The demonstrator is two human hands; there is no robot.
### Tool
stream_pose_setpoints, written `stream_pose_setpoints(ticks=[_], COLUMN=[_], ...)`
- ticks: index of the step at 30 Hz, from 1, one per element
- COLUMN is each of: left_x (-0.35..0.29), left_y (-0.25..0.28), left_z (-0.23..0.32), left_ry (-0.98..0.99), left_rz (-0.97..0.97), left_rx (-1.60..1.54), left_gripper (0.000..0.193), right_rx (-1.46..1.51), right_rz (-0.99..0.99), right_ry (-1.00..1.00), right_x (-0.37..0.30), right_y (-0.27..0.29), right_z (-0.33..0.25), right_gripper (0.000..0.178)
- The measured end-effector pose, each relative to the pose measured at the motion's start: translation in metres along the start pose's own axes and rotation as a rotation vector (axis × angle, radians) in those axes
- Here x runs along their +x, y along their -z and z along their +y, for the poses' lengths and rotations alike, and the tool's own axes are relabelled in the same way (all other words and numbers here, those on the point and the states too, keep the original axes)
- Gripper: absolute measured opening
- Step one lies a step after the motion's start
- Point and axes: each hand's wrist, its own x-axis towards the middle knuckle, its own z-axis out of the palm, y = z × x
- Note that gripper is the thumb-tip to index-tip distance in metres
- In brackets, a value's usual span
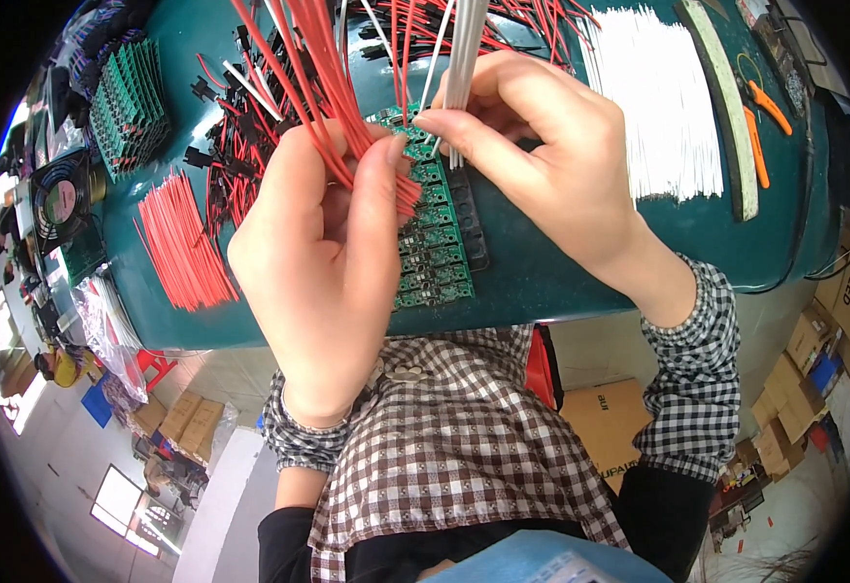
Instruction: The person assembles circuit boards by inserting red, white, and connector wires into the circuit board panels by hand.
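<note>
A dark green table (532, 277) is spreading out beneath everything. Above it, the person's left hand (313, 243) is curling closed, thumb and fingers pinching a bundle of red wires (333, 92), whose ends are poking out past the thumb. The right hand (566, 160) is bending inward, its thumb and fingers narrowing around a thinner bundle of white wires (462, 58). A wide pile of white wires (653, 107) is lying right of that hand. Between and below both hands, a green circuit board (435, 233) is resting, partly covered; I can't tell whether the held wires are touching it.
</note>
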Motion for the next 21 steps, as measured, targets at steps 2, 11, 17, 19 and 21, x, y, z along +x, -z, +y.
stream_pose_setpoints(ticks=[2,11,17,19,21], left_x=[0.0008,0.0029,0.0042,0.0047,0.0056], left_y=[-0.0011,-0.006,-0.0084,-0.0089,-0.0093], left_z=[-0.0017,-0.0047,-0.0082,-0.0086,-0.0094], left_ry=[-0.008,-0.001,-0.018,-0.032,-0.046], left_rz=[0.007,0.005,0.003,0.002,0.001], left_rx=[-0.027,-0.05,-0.041,-0.017,0.007], left_gripper=[0.01,0.009,0.009,0.009,0.009], right_rx=[-0.008,-0.041,-0.02,-0.02,-0.016], right_rz=[0.0,-0.064,-0.066,-0.062,-0.057], right_ry=[0.003,-0.088,-0.12,-0.113,-0.117], right_x=[-0.0006,0.0002,0.0007,0.0008,0.0006], right_y=[0.0002,0.0062,0.0087,0.0088,0.0088], right_z=[0.0001,-0.004,-0.0048,-0.0046,-0.0043], right_gripper=[0.017,0.019,0.02,0.018,0.018])
